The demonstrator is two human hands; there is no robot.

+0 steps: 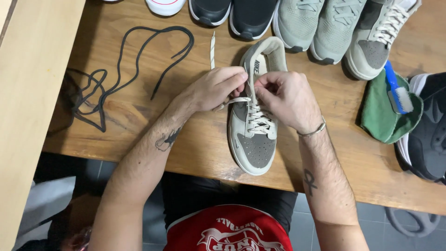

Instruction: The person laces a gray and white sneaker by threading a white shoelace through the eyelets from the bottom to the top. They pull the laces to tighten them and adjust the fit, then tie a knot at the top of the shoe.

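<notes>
A grey and cream sneaker lies on the wooden table, toe towards me. My left hand pinches the cream lace at the shoe's left eyelets; the lace's free end trails up across the table. On the other side, my right hand grips the lace near the tongue, and a metal bracelet circles that wrist. Both hands meet over the upper part of the lacing.
Loose black laces lie at the left. A row of shoes lines the table's far edge. At the right, a blue brush rests on a green cloth beside a black sneaker.
</notes>
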